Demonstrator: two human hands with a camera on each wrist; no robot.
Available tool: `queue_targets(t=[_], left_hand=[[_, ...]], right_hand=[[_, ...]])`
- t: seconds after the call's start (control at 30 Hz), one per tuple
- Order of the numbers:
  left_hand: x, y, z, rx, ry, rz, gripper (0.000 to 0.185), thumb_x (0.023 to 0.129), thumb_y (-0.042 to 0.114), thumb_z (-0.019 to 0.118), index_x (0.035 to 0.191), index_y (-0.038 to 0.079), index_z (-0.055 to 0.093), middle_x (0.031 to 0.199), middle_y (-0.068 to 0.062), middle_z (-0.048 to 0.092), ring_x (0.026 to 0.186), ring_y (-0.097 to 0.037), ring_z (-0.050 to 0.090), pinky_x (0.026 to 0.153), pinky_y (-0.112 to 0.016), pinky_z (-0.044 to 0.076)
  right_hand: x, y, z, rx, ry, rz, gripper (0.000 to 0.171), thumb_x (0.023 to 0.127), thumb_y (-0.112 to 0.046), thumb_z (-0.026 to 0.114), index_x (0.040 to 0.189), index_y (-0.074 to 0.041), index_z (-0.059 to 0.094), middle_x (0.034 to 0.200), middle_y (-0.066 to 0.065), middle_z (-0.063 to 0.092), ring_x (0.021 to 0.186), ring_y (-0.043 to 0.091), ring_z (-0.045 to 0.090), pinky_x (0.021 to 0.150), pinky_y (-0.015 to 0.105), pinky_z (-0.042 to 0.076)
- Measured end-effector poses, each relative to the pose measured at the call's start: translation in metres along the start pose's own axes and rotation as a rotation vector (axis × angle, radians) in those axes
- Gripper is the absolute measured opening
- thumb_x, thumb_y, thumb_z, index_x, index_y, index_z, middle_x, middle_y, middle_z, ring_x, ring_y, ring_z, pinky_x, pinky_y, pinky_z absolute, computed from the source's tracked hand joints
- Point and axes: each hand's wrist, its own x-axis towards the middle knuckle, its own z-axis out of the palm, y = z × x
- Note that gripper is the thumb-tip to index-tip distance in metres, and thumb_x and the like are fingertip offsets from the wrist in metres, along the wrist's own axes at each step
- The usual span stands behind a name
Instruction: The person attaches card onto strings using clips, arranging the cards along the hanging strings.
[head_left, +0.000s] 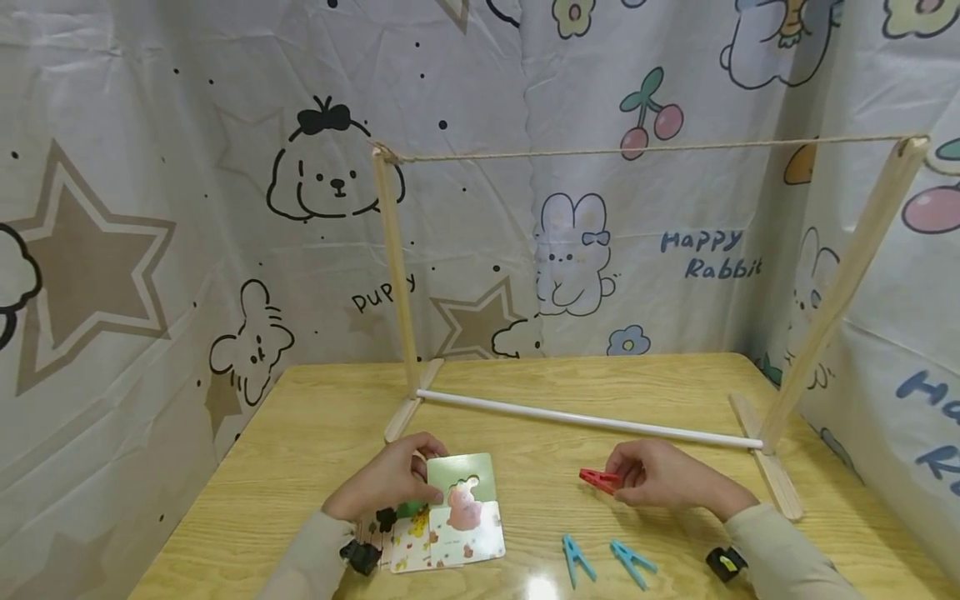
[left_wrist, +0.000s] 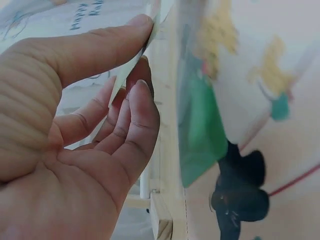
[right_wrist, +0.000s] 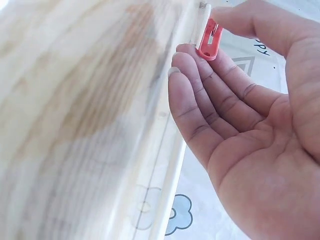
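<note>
Two hands pinch: left hand (head_left: 390, 479) a green card (head_left: 472, 468), right hand (head_left: 662, 473) a red clothespin (head_left: 597, 480).

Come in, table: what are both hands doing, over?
Left fingers pinching a green card. Right fingers pinching a red clothespin. Two blue clothespins on the table, not between card and red clothespin.
</note>
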Motion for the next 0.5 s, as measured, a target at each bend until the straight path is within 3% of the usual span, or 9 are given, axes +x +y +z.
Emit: queue_targets(t=[0.07,0.2,0.3,0.5], left_hand=[[-0.001,0.001,-0.001,-0.076,-0.015,-0.007,0.052,0.086,0.01,0.086,0.13,0.007,0.059,0.114,-0.01,0.06,0.076,-0.017,0.052,0.066,-0.031,0.051],[-0.002,0.001,-0.003,-0.162,-0.037,-0.01,0.052,0.089,0.008,0.082,0.134,0.006,0.057,0.093,-0.006,0.059,0.071,-0.014,0.047,0.065,-0.03,0.048],[-0.001,0.001,-0.004,-0.171,-0.05,0.003,0.047,0.092,0.007,0.078,0.134,0.005,0.057,0.077,-0.002,0.05,0.067,-0.013,0.044,0.063,-0.026,0.044],[-0.001,0.006,-0.007,-0.148,-0.051,0.046,0.034,0.097,0.011,0.074,0.126,0.003,0.059,0.075,0.001,0.039,0.066,-0.013,0.035,0.06,-0.025,0.036]], right_hand=[[0.0,-0.001,-0.001,-0.001,0.005,-0.007,0.019,0.089,-0.019,0.081,0.104,-0.015,0.07,0.09,-0.006,0.068,0.08,0.007,0.065,0.07,0.026,0.056],[0.001,-0.004,-0.004,-0.004,0.022,-0.023,0.017,0.09,-0.017,0.079,0.104,-0.014,0.071,0.09,-0.006,0.069,0.08,0.006,0.065,0.07,0.025,0.057],[0.002,-0.008,-0.006,0.016,0.034,-0.029,0.016,0.091,-0.016,0.078,0.106,-0.014,0.072,0.091,-0.004,0.07,0.081,0.008,0.065,0.071,0.026,0.057],[0.004,-0.017,-0.013,0.022,0.07,-0.029,0.017,0.093,-0.017,0.077,0.109,-0.015,0.072,0.093,-0.004,0.071,0.082,0.009,0.065,0.074,0.027,0.058]])
